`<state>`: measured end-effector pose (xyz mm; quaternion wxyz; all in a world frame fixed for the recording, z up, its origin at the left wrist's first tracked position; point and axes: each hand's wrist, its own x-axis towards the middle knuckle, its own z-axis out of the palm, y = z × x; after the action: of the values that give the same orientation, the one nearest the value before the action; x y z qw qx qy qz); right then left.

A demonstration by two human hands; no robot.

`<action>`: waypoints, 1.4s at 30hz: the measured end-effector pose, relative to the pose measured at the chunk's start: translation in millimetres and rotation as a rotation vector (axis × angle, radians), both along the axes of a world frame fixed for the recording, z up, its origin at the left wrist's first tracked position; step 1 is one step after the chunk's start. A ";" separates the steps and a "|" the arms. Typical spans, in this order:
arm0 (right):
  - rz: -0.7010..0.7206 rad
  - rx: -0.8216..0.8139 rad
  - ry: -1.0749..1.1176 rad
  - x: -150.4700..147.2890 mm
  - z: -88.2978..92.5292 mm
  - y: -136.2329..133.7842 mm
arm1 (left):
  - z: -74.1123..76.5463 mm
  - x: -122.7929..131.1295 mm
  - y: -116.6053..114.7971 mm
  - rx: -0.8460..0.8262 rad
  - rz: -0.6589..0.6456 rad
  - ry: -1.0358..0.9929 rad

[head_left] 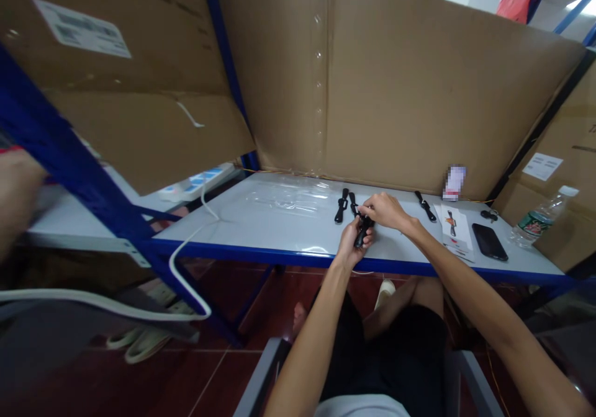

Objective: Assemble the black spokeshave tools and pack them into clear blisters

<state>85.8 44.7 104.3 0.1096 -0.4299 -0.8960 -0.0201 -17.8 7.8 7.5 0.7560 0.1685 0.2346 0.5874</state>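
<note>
One black tool [361,236] sits near the front edge of the table [228,215], with my left hand [350,241] wrapped around it. My right hand [385,208] bends over its far end; I can't tell whether those fingertips pinch it or merely touch it. With both hands on it, I judge my work on this piece unfinished, though my fingers cover too much to say more. Three similar ones lie around it: a near tool [352,201] just beyond it, a left tool [341,207] farther to its left, and a right tool [425,206] well to its right. Whether those are finished or waiting, I can't tell.

Farther right of the held tool come a leaflet [453,226], a phone [489,241], keys [488,216] and a bottle [535,222]. Well left of it hangs a white cable [173,267]; behind it stands tall cardboard [400,94]. Only the near tool seems close enough to crowd my fingers.
</note>
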 end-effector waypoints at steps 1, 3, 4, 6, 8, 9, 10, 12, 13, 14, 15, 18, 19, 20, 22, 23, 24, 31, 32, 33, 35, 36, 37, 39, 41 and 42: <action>-0.025 0.021 -0.009 -0.4 0.7 -0.6 | 0.2 -0.1 0.0 0.000 -0.007 -0.001; -0.054 0.053 -0.031 -0.6 2.2 -2.4 | 0.3 -0.4 0.5 0.000 -0.016 -0.010; -0.059 0.064 -0.042 -0.5 2.8 -3.3 | 0.2 -0.6 0.8 -0.003 -0.016 -0.014; -0.061 0.077 -0.061 -0.1 3.4 -4.8 | -0.4 -0.9 1.6 -0.008 -0.010 -0.022; -0.070 0.082 -0.086 0.6 3.2 -5.5 | -1.3 -1.0 2.2 -0.011 -0.014 -0.030; -0.081 0.087 -0.098 1.1 2.7 -5.4 | -1.7 -0.8 2.5 -0.009 -0.020 -0.035; -0.091 0.090 -0.105 1.5 1.9 -5.2 | -2.1 -0.6 2.8 -0.007 -0.024 -0.040; -0.092 0.071 -0.103 2.3 0.0 -4.2 | -2.4 0.2 3.2 0.000 -0.024 -0.044; -0.074 0.052 -0.089 2.7 -1.0 -3.5 | -2.4 0.8 3.3 0.007 -0.017 -0.041; -0.046 0.029 -0.069 3.0 -1.9 -2.7 | -2.3 1.3 3.4 0.013 -0.007 -0.035; -0.016 0.012 -0.048 3.2 -2.7 -1.9 | -2.0 1.7 3.3 0.017 0.003 -0.027; -0.002 0.022 -0.019 4.0 -4.5 0.6 | -1.3 2.4 3.0 0.008 0.021 -0.010; -0.031 0.045 -0.028 4.5 -4.9 1.3 | -1.0 2.3 2.8 0.006 0.019 -0.013; -0.064 0.067 -0.042 5.1 -5.4 2.1 | -0.7 2.2 2.6 0.005 0.011 -0.019; -0.096 0.080 -0.056 6.4 -6.6 3.6 | -0.1 1.7 2.2 0.014 -0.005 -0.029; -0.085 0.069 -0.049 7.0 -7.4 4.4 | 0.2 1.4 2.1 0.022 -0.009 -0.029; -0.061 0.050 -0.031 7.4 -8.2 5.4 | 0.5 1.3 2.0 0.028 -0.009 -0.026; -0.004 0.029 0.062 5.3 -8.4 8.6 | 0.5 2.1 1.8 0.027 0.016 -0.011; -0.006 0.032 0.054 4.9 -7.7 7.6 | 0.7 2.3 1.6 0.026 0.020 -0.004; -0.014 0.038 0.043 4.7 -7.1 6.2 | 1.0 2.5 1.3 0.025 0.022 0.002; -0.050 0.065 0.020 4.8 -6.7 3.2 | 2.4 2.7 0.4 0.023 0.020 0.013; -0.078 0.081 0.009 5.0 -7.0 2.0 | 3.4 2.8 -0.1 0.021 0.019 0.017; -0.107 0.092 0.003 5.2 -7.7 1.2 | 4.4 2.8 -0.7 0.021 0.017 0.020; -0.128 0.082 0.013 5.6 -10.0 1.5 | 6.4 2.9 -1.7 0.025 0.018 0.026; -0.078 0.039 0.058 5.9 -12.6 3.8 | 7.7 2.9 -2.5 0.024 0.027 0.032; -0.041 0.017 0.087 6.0 -13.7 5.3 | 7.9 2.9 -2.7 0.021 0.032 0.035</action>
<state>91.8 50.0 90.5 0.1515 -0.4479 -0.8811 -0.0114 -14.9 5.2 15.4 0.7404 0.1828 0.2442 0.5990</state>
